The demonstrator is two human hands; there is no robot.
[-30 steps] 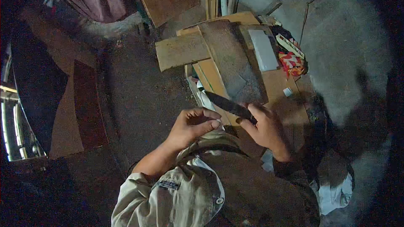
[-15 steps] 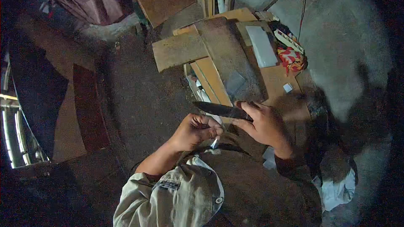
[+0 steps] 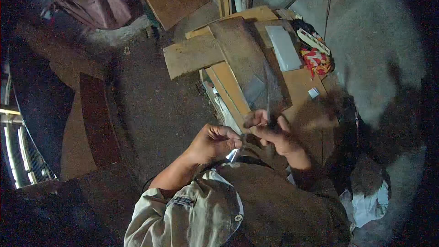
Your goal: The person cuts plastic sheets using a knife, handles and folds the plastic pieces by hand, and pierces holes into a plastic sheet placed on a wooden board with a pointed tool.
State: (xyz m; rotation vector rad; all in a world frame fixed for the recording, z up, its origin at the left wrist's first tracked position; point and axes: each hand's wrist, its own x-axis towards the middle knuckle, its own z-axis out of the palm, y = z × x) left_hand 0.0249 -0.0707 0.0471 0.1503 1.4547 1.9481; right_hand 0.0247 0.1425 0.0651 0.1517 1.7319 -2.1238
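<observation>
My left hand (image 3: 214, 144) is closed in a pinch, thumb against forefinger. Whatever lies between the fingertips is too small and dark to name. A small bright white piece (image 3: 233, 154) shows just below those fingertips. To the right, my right hand (image 3: 279, 138) grips a knife (image 3: 269, 87). The blade points up and away from me, seen nearly edge-on and smeared by motion. Its handle is mostly hidden in my fingers. The two hands are close together in front of my body but apart.
Beyond my hands lie stacked wooden boards (image 3: 194, 56), with a white panel (image 3: 283, 48), a red and yellow cloth (image 3: 316, 61) and a small white square (image 3: 313, 93) on them. A dark red panel (image 3: 96, 119) stands left. A grey wall (image 3: 375, 55) rises on the right.
The knife has swung from pointing left across my hands to pointing upward. My right hand has turned and shifted slightly left and down. My left hand keeps its pinch in nearly the same place.
</observation>
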